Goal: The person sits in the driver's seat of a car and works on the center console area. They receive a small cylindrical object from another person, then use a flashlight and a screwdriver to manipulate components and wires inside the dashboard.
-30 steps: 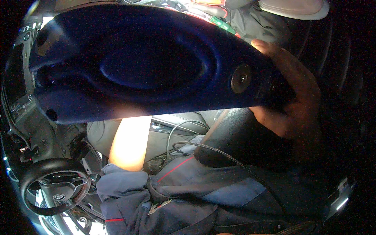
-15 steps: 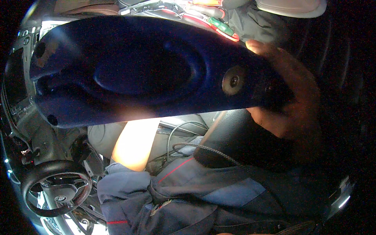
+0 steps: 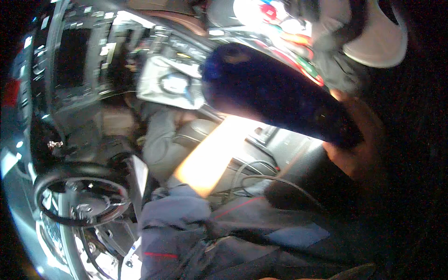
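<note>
A long, dark blue panel with rounded ends is held up in front of me, slanting down to the right. Its surface is mostly dark and smeared by motion. My right hand grips its right end in deep shadow, with the fingertips at the upper edge and part of the hand at the lower edge. The brightly lit left forearm comes out of a rolled blue sleeve and passes behind the panel. The panel hides my left hand and its fingers.
A steering wheel stands at the lower left, below the dashboard. Beyond the panel lie tools with red and green handles, beside a pale rounded object. A braided cable crosses near a black padded edge.
The panel has shifted right in view, looks shorter and slopes more; its oval recess and round metal washer no longer show. Both arms appear farther right. The whole view has turned, showing more dashboard and console.
</note>
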The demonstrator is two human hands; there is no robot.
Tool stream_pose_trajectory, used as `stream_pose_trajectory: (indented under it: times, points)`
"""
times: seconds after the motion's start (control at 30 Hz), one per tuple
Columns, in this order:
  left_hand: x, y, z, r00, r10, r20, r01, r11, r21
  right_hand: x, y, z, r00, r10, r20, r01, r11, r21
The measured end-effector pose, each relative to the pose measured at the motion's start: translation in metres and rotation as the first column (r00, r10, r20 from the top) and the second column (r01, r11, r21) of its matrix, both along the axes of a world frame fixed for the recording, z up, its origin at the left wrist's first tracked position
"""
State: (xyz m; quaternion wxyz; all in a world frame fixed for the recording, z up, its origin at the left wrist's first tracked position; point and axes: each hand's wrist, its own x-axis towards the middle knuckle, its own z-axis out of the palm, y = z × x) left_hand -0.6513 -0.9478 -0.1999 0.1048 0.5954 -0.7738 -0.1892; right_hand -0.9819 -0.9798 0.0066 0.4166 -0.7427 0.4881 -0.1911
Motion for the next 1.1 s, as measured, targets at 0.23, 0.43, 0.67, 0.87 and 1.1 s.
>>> stream_pose_trajectory:
  times: [0.23,0.43,0.67,0.87,1.1]
  points:
    - [-0.009,0.006,-0.001,0.996,0.026,-0.091,-0.023,0.999,0.027,-0.005,-0.002,-0.007,1.000,0.011,0.002,-0.011,0.999,-0.032]
    - [-0.026,0.006,-0.004,0.989,0.009,-0.151,0.000,0.998,0.056,-0.004,-0.003,-0.001,0.997,0.024,0.072,-0.026,0.999,0.035]
    - [-0.030,0.004,-0.020,0.973,-0.092,-0.210,0.104,0.993,0.047,-0.006,-0.005,0.003,0.998,0.050,-0.025,-0.051,0.999,-0.006]
    - [-0.018,0.020,0.031,0.976,-0.174,-0.133,0.168,0.984,-0.056,-0.004,-0.008,0.001,0.997,0.055,0.048,-0.054,0.998,-0.019]
    - [-0.007,0.040,0.068,0.177,0.717,-0.674,0.349,0.595,0.724,-0.001,-0.005,-0.003,0.999,0.038,-0.030,-0.039,0.998,-0.050]
